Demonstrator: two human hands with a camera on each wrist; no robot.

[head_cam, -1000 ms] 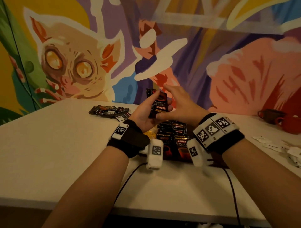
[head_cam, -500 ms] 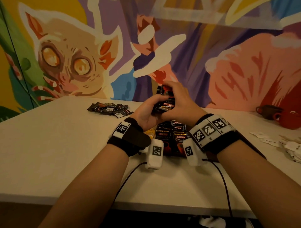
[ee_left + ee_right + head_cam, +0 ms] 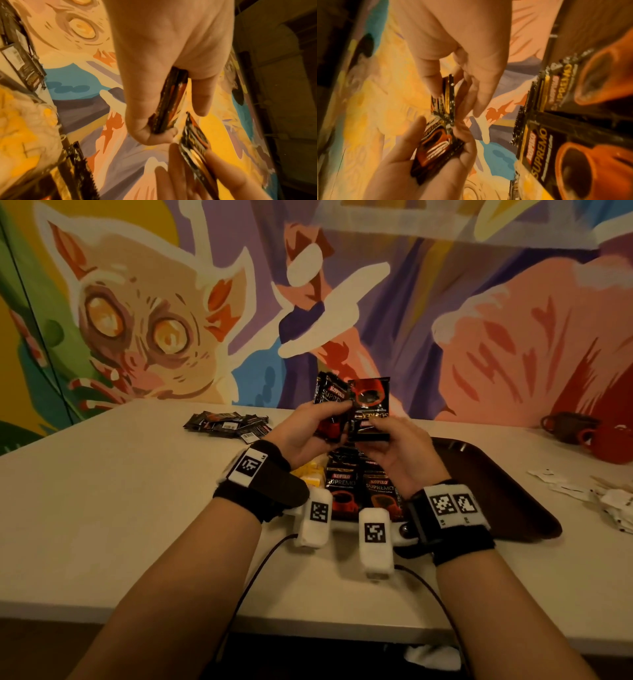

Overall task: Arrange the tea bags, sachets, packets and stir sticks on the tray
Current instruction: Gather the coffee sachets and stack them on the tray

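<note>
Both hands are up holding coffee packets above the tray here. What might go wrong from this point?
1. The left hand grips a stack of packets edge-on; one might slip out as the right hand pulls its packet away.
2. A dropped packet could disturb the rows of packets on the tray right below.
3. The right-hand packet seems upside down against the left ones, so it might be placed mismatched.

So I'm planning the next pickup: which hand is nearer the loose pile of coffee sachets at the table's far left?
Left. The left hand is just right of the loose pile of coffee sachets; the right hand is farther right, above the tray.
</note>
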